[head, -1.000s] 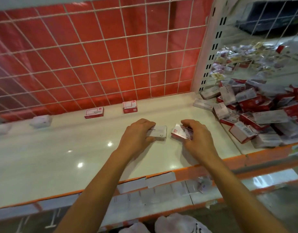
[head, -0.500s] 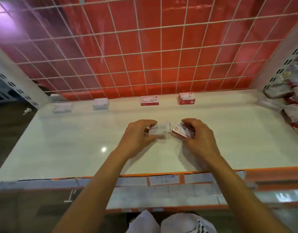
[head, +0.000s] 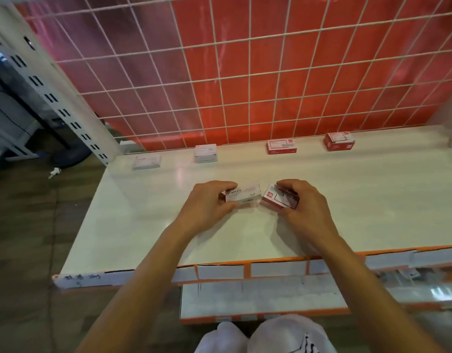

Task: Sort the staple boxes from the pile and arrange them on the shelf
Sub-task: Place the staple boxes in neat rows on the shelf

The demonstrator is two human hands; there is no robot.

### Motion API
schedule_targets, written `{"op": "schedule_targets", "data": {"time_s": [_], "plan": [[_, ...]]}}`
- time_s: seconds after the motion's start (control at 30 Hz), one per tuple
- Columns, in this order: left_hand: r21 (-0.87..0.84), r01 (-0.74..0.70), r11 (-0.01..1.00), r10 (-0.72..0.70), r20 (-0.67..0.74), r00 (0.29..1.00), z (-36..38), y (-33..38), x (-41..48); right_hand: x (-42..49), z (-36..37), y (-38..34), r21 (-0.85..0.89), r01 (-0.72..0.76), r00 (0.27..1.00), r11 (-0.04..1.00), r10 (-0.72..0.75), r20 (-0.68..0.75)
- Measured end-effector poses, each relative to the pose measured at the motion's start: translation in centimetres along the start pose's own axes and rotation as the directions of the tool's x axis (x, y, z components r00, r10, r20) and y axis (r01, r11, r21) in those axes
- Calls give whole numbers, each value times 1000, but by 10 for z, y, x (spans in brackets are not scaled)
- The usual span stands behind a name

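White staple box (head: pixel 245 196) pinched in left grip (head: pixel 207 207); red box (head: pixel 276 199) pinched in right grip (head: pixel 306 207).

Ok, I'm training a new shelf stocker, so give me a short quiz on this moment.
1. True or false: the left hand grips a white box marked STAPLES.
2. The right hand grips: A) a red and white box; B) a stapler; C) nothing.
3. What stands behind the back row of boxes on the shelf?
Key: 1 true; 2 A; 3 a white wire grid.
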State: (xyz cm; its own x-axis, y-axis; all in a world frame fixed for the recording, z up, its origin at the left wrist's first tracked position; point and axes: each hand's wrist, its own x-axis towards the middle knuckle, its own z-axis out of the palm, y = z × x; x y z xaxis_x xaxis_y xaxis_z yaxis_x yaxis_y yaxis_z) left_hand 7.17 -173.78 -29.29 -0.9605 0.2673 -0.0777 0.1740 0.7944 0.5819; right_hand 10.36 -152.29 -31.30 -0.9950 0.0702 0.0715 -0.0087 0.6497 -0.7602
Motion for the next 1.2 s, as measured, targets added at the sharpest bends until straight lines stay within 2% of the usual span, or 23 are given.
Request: {"op": "schedule_targets", "data": {"time_s": [0.3, 0.63, 1.0, 1.2], "plan": [[9, 19, 1000, -18, -79, 997, -7, -13, -11, 5, 10, -10, -50, 52, 996, 997, -48, 76], [-8, 117, 993, -116, -188, 975, -14, -27, -35, 5, 17, -27, -34, 89, 978, 995, -81, 192], [-129, 167, 977, -194, -242, 951, -36, -60, -39, 7, 41, -45, -13, 95, 976, 995, -90, 198], [-144, 146, 979, -174, -204, 963, -66, -96, -40, 14, 77, -77, -7, 83, 983, 997, -80, 166]]}}
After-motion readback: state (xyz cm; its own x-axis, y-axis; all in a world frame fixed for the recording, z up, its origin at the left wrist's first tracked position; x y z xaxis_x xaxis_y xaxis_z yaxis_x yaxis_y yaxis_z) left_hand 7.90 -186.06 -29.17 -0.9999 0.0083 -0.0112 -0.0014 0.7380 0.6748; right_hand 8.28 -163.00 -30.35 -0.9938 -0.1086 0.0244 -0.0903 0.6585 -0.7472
